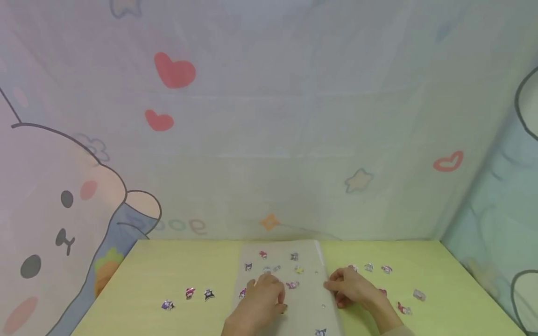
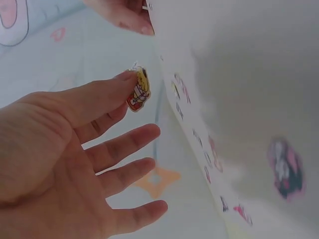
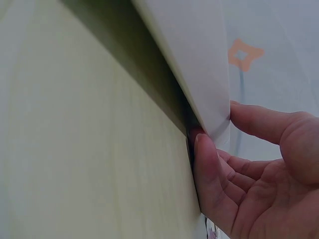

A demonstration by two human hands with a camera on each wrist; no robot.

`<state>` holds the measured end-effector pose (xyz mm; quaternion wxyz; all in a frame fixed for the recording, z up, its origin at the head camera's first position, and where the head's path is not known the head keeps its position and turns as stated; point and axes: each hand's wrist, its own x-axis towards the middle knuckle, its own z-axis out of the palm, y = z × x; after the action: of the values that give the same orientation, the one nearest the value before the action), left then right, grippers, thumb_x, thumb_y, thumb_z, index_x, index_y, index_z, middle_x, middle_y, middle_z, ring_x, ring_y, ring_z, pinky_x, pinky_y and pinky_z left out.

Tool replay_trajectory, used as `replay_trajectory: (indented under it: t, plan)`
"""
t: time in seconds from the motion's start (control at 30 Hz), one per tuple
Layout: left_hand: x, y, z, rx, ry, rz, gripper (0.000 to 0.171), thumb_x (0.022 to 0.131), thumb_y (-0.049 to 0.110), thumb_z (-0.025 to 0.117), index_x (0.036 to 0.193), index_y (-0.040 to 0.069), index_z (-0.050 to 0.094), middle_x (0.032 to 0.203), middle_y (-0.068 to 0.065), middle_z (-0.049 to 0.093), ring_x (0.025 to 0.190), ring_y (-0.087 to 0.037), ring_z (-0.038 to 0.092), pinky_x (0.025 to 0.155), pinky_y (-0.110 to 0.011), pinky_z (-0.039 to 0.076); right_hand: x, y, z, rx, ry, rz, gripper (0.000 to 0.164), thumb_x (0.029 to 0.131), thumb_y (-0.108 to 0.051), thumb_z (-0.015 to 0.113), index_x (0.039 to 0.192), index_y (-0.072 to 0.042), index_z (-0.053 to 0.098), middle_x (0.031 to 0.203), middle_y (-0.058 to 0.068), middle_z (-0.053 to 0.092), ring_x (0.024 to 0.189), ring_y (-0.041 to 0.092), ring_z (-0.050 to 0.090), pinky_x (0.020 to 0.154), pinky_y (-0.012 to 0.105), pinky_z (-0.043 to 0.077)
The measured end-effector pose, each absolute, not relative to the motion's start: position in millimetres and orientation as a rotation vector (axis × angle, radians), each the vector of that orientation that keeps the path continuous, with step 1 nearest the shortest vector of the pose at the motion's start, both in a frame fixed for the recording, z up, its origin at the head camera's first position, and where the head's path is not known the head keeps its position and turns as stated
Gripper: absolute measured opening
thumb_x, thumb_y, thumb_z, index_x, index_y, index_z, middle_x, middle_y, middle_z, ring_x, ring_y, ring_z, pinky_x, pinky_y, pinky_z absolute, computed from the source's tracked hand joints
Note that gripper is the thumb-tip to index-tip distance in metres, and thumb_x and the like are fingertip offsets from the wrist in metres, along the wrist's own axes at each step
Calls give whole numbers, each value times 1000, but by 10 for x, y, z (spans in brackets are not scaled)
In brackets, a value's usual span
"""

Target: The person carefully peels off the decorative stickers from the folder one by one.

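A white sheet (image 1: 308, 303) lies on the table with several cartoon stickers scattered over it, among them a pink one (image 1: 293, 284) and a yellow one (image 1: 299, 269). Above the sheet, my left hand (image 1: 260, 301) pinches a small yellow-and-red character sticker (image 2: 139, 89) between thumb and index finger. Its other fingers are spread apart in the left wrist view. My right hand (image 1: 353, 289) holds the sheet's right edge, thumb at the upper face and a finger underneath. Beneath that edge the right wrist view shows a dark gap. The left hand covers part of the sheet.
Loose stickers lie on the yellow table (image 1: 138, 280): three at left, including a black one (image 1: 209, 294), and several at right, including a red one (image 1: 404, 308) and a grey one (image 1: 419, 295). A printed curtain (image 1: 269, 116) hangs behind the table.
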<state>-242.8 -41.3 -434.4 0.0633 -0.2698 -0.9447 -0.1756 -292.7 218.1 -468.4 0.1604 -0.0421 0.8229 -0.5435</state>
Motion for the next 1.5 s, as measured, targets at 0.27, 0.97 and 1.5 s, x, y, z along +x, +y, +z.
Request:
replay_trajectory:
  t: [0.27,0.97,1.5]
  plan:
    - [-2474,-730,-4297,-686,-2915,-613,24,76,25,67,66,22,46,99,6,52,122,-35,31,87,-66,19,-2936,2189,-4696,-135,2351,-1561,39,81,-22,63,103,7,49,80,13,54,55,22,56,55,38,50]
    - [-2555,-1699,-4392,-405,-2962,-534,24,73,22,70,63,22,48,93,5,54,118,-39,32,81,-70,21,-2944,2161,-4738,-136,2344,-1564,40,80,-23,63,104,6,49,80,12,54,55,21,56,55,38,50]
    - [-2518,-1797,-4459,-258,-3095,-475,28,62,11,75,52,18,50,80,4,51,117,-45,30,83,-72,8,-2937,2170,-4721,-97,2363,-1559,40,80,-23,64,102,6,49,81,13,54,55,20,55,55,37,50]
